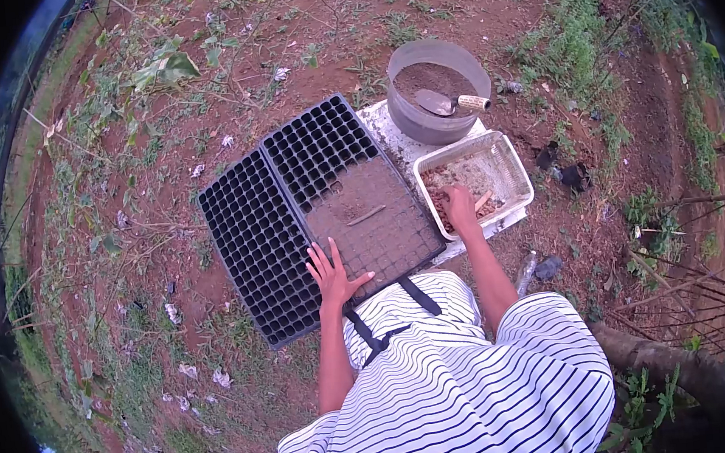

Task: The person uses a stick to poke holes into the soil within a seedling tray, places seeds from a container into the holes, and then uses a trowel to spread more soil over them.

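Holds the left hand [333,280] open, with fingers spread, at the near left part of a seed tray [319,141] covered with soil [360,194] except at the far end. Has the right hand [461,207] down inside a white basket [504,164] to the right, with bent fingers among small reddish-brown pieces [439,197]; from this height, cannot tell whether gripping any. Just beside that hand, a short stick [484,200]. On the tray's soil, a twig [367,215]. To the left, a second tray [252,227] with bare black cells. Beyond the basket, a round tub [423,126] of soil with a trowel [434,102].
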Motion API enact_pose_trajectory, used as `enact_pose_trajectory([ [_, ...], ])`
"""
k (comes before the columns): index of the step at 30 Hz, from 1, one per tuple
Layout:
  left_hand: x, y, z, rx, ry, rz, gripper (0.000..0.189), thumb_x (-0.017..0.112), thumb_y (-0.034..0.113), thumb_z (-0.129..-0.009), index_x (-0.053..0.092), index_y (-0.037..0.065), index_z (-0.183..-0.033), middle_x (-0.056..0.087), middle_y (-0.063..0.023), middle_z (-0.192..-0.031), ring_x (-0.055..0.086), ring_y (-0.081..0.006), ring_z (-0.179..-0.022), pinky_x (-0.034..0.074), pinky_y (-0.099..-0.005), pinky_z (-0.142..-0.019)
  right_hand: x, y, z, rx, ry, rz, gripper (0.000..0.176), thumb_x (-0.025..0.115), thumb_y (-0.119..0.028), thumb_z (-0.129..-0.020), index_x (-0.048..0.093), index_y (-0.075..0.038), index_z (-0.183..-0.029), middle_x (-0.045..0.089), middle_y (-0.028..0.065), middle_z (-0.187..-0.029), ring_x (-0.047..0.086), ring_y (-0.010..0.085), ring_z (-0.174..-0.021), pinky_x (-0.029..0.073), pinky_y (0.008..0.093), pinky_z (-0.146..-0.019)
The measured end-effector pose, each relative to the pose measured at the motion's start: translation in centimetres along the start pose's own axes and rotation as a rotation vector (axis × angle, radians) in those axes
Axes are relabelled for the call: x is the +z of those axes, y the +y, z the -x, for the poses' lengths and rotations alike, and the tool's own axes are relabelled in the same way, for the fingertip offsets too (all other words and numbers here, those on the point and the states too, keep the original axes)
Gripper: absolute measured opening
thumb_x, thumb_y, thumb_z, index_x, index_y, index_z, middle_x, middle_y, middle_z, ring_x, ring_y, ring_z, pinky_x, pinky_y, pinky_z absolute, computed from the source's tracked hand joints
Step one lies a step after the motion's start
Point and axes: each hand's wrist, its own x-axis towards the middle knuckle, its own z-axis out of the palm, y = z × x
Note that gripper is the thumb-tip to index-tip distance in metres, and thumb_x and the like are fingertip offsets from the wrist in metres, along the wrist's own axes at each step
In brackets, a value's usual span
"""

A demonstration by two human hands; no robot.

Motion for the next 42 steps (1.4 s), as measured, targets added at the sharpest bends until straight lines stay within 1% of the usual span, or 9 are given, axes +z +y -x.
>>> enact_pose_trajectory([
  [9,-1.1,0.4,0.3,-0.021,0.027,0.12,0.133,0.073,0.071,-0.064,0.001,0.007,-0.155,-0.002,-0.0325,-0.156,-0.007,-0.0466,-0.145,-0.003,-0.0605,-0.114,0.9,0.7,-0.2,0.069,-0.092,-0.132,0.019,0.066,0.0,-0.073,0.069,0.003,-0.091,0.066,0.0248,-0.094,0.064,0.0396,-0.088,0.049,0.0445,-0.079],
  [13,-2.4,2.1,1.0,-0.042,0.136,0.229,0.125,0.078,0.056,-0.069,0.003,0.006,-0.155,0.008,-0.0307,-0.156,-0.001,-0.0466,-0.146,-0.003,-0.0573,-0.116,0.1,-1.6,0.5,0.021,0.195,-0.165,0.018,0.066,-0.003,-0.081,0.071,0.001,-0.097,0.07,0.0174,-0.095,0.067,0.0324,-0.078,0.052,0.0391,-0.074],
  [16,-3.2,3.6,1.0,0.003,0.237,0.349,0.109,0.079,0.045,-0.074,0.016,0.007,-0.154,0.027,-0.0259,-0.151,0.014,-0.0453,-0.144,0.001,-0.0575,-0.116,-0.3,-5.6,1.7,0.174,0.122,-0.697,0.015,0.069,-0.006,-0.084,0.071,-0.001,-0.098,0.071,0.0085,-0.092,0.066,0.0167,-0.079,0.051,0.0281,-0.073],
  [17,-3.4,4.2,0.9,0.029,0.241,0.428,0.104,0.079,0.041,-0.075,0.019,0.007,-0.153,0.033,-0.0235,-0.149,0.019,-0.0443,-0.143,0.003,-0.0572,-0.117,-0.6,-7.0,2.4,0.175,0.036,-0.7,0.014,0.069,-0.007,-0.085,0.071,-0.001,-0.098,0.071,0.0068,-0.087,0.066,0.0131,-0.076,0.051,0.0264,-0.071],
  [18,-3.9,5.1,0.9,0.064,0.345,0.485,0.083,0.079,0.034,-0.076,0.04,0.01,-0.145,0.049,-0.0187,-0.137,0.039,-0.0384,-0.135,0.011,-0.0558,-0.117,-1.1,-8.7,3.0,0.154,-0.103,-0.757,0.014,0.07,-0.008,-0.085,0.07,-0.001,-0.097,0.071,0.006,-0.086,0.065,0.0112,-0.076,0.051,0.0253,-0.07],
  [19,-4.1,5.2,0.7,0.057,0.353,0.487,0.083,0.079,0.034,-0.076,0.04,0.01,-0.145,0.049,-0.0187,-0.137,0.039,-0.0384,-0.135,0.011,-0.0558,-0.117,-1.4,-10.0,3.5,0.134,-0.243,-0.81,0.014,0.071,-0.009,-0.085,0.07,-0.001,-0.097,0.071,0.0051,-0.084,0.064,0.0092,-0.075,0.05,0.0242,-0.069],
  [22,-4.5,6.1,0.1,0.18,0.353,0.564,0.043,0.078,0.03,-0.075,0.07,0.013,-0.113,0.065,-0.0118,-0.105,0.059,-0.0283,-0.107,0.025,-0.0511,-0.114,-1.1,-11.9,4.3,0.084,-0.513,-0.849,0.015,0.072,-0.01,-0.085,0.069,0.001,-0.094,0.07,0.0044,-0.082,0.063,0.0065,-0.074,0.048,0.0215,-0.066],
  [28,-4.9,6.9,0.4,0.217,0.386,0.562,0.023,0.08,0.023,-0.072,0.073,0.008,-0.087,0.068,-0.006,-0.085,0.061,-0.0236,-0.09,0.038,-0.0409,-0.097,-0.5,-12.0,4.4,0.1,-0.727,-0.928,0.015,0.072,-0.009,-0.085,0.068,0.003,-0.091,0.071,0.0046,-0.082,0.063,0.006,-0.074,0.047,0.0202,-0.065],
  [42,-4.5,7.0,0.8,0.075,0.262,0.871,0.009,0.076,0.01,-0.079,0.072,0.006,-0.086,0.069,-0.0033,-0.085,0.058,-0.0116,-0.073,0.043,-0.0284,-0.065,-1.0,-11.6,4.8,0.198,-0.837,-1.055,0.02,0.068,-0.01,-0.089,0.066,0.002,-0.104,0.069,0.0061,-0.097,0.064,0.009,-0.088,0.05,0.0229,-0.08],
])
